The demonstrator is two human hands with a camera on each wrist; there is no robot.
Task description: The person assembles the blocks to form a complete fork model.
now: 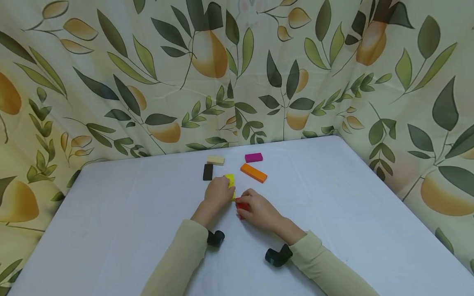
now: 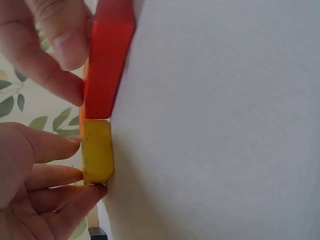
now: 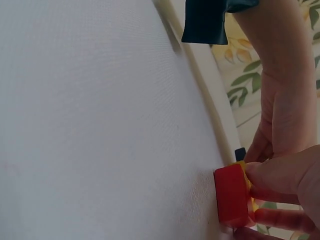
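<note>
My left hand (image 1: 219, 191) pinches a yellow block (image 1: 231, 181) between thumb and fingers on the white table. Just to its right and nearer, my right hand (image 1: 260, 210) grips a red block (image 1: 243, 205) from above. In the left wrist view the end of the red block (image 2: 106, 70) meets or nearly meets the yellow block (image 2: 97, 150); I cannot tell whether they touch. The right wrist view shows the thumb and fingers around the red block (image 3: 232, 196), which hides most of the yellow one behind it.
Beyond the hands lie a black block (image 1: 208, 172), a cream block (image 1: 215, 160), a magenta block (image 1: 253, 157) and an orange block (image 1: 253, 173). The white table (image 1: 122, 222) ends at a leaf-patterned curtain (image 1: 274, 98). A dark wrist camera (image 1: 278, 255) sits by the right sleeve.
</note>
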